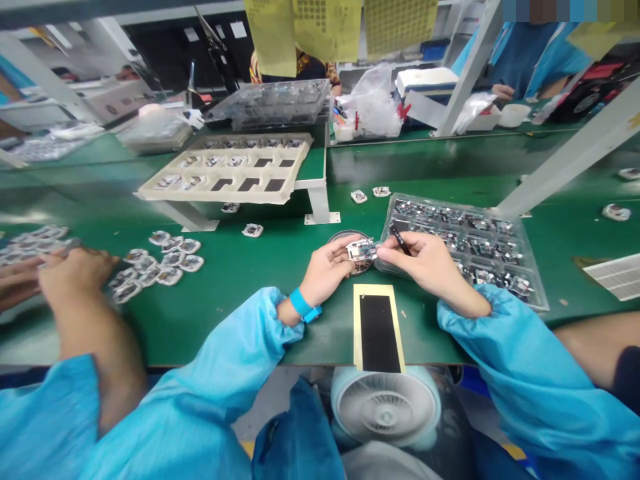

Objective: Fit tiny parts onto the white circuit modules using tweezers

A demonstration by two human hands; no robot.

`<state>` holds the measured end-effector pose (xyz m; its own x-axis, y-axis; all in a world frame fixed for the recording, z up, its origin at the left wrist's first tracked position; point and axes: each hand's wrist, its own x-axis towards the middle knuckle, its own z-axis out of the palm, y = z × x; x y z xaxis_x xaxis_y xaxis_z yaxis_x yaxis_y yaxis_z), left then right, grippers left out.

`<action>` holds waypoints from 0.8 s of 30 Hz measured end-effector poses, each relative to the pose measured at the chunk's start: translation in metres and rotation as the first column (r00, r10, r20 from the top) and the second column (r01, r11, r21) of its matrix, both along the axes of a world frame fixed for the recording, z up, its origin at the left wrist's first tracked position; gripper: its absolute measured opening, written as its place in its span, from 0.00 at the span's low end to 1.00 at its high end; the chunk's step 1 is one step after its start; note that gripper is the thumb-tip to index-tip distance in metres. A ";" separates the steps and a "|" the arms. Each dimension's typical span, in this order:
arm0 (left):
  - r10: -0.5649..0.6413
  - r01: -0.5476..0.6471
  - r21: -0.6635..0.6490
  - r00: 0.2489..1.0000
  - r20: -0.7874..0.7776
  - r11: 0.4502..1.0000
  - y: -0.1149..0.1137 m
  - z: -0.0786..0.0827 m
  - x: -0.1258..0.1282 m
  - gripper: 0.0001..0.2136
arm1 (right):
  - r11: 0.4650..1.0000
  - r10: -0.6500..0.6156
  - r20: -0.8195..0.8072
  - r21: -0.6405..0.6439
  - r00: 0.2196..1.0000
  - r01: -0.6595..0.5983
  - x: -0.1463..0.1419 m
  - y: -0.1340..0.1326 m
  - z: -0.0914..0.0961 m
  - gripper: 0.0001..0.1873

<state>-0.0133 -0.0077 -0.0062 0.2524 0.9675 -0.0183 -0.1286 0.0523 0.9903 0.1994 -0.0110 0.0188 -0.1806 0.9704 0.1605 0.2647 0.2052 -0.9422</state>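
Observation:
My left hand (326,270), with a blue strap at the wrist, pinches a small white part with circuitry (361,251) between thumb and fingers. My right hand (425,257) is closed around a black pen-like tool (400,239). Its thumb and fingertip meet at the right edge of the white part; whether they pinch anything small there is hard to make out. Beneath the part lies a round dish (364,268), mostly covered by my hands. A clear compartment tray (530,283) full of small electronic parts sits under and beyond my right hand.
A black pad on yellow backing (380,330) lies at the table's front edge, above a fan (386,407). Left, a co-worker's hands (75,267) are near grouped white parts (155,267). A cream tray (215,193) rests on a raised shelf. A slanted post (560,163) stands right.

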 end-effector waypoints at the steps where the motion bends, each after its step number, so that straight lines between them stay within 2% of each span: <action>1: -0.004 0.004 0.027 1.000 0.007 1.000 -0.001 0.000 0.000 0.27 | 0.999 0.025 -0.009 -0.033 1.000 -0.026 -0.002 0.000 -0.003 0.18; 4: 0.006 -0.003 0.114 1.000 -0.026 0.993 -0.005 0.001 0.000 0.28 | 0.995 0.051 -0.042 -0.086 0.998 -0.055 -0.007 0.000 -0.010 0.19; 9: 0.052 -0.020 0.206 0.988 -0.148 0.978 -0.011 0.001 -0.001 0.29 | 0.993 -0.003 -0.067 -0.115 0.998 -0.005 -0.012 0.000 -0.015 0.20; 17: 0.138 -0.065 0.306 0.965 -0.221 0.950 -0.011 -0.001 0.000 0.24 | 0.990 -0.067 -0.092 -0.130 0.994 0.054 -0.015 0.000 -0.020 0.21; 24: 0.267 -0.044 0.533 0.899 -0.348 0.845 -0.013 0.002 -0.004 0.18 | 0.988 -0.056 -0.122 -0.150 0.991 0.038 -0.019 -0.002 -0.019 0.23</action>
